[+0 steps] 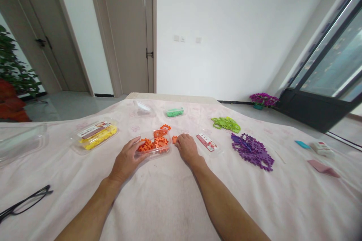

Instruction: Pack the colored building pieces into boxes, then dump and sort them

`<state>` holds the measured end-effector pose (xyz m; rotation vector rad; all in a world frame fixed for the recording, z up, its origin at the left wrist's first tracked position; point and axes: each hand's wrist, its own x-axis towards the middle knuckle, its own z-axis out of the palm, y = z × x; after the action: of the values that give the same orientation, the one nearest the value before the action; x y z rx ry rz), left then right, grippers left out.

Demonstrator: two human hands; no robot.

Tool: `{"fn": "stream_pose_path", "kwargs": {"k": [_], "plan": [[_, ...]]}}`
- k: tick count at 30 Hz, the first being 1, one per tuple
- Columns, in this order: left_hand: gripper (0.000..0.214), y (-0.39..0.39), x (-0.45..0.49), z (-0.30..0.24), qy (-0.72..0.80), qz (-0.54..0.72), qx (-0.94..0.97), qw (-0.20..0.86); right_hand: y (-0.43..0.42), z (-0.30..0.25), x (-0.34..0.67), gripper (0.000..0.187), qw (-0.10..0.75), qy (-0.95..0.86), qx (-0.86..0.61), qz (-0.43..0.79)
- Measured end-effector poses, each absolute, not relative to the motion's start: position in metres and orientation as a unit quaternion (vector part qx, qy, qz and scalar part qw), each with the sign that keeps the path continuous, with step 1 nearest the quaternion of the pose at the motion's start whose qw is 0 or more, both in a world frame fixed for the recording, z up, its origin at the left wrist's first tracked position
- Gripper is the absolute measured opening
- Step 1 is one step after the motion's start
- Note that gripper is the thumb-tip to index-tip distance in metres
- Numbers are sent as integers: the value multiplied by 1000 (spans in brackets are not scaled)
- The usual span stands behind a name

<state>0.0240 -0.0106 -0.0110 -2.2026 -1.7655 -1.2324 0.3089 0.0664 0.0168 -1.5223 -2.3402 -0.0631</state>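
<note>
A clear plastic box [155,155] with orange interlocking pieces [160,144] in it lies in the middle of the table. My left hand [128,160] holds the box at its left end, thumb along the near side and fingers at the far side. Just right of the box, my right hand [186,147] has its fingers closed on a small orange interlocking piece [174,139], low over the cloth; the fingertips partly cover it. More orange pieces [165,127] reach past the box's far side. A clear lid with a label [207,142] lies flat beside my right hand.
To the left are a lidded box of yellow pieces [98,135], an empty-looking clear container [22,145] and glasses [26,201]. Green pieces [175,112] sit in a box farther back. Lime pieces [226,123], purple pieces [251,151] and a pink cloth [324,168] lie right.
</note>
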Motion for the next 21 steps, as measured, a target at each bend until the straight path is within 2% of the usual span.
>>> {"fn": "stream_pose_path", "kwargs": {"k": [7, 12, 21], "plan": [[46, -12, 25, -8, -579, -407, -706, -29, 65, 37, 313, 27, 317, -723, -613, 23], [46, -14, 28, -5, -564, -404, -719, -39, 53, 66, 302, 26, 394, -740, -543, 51], [41, -12, 32, -12, -525, -411, -745, -23, 28, 83, 274, 23, 223, -866, -445, 48]]}}
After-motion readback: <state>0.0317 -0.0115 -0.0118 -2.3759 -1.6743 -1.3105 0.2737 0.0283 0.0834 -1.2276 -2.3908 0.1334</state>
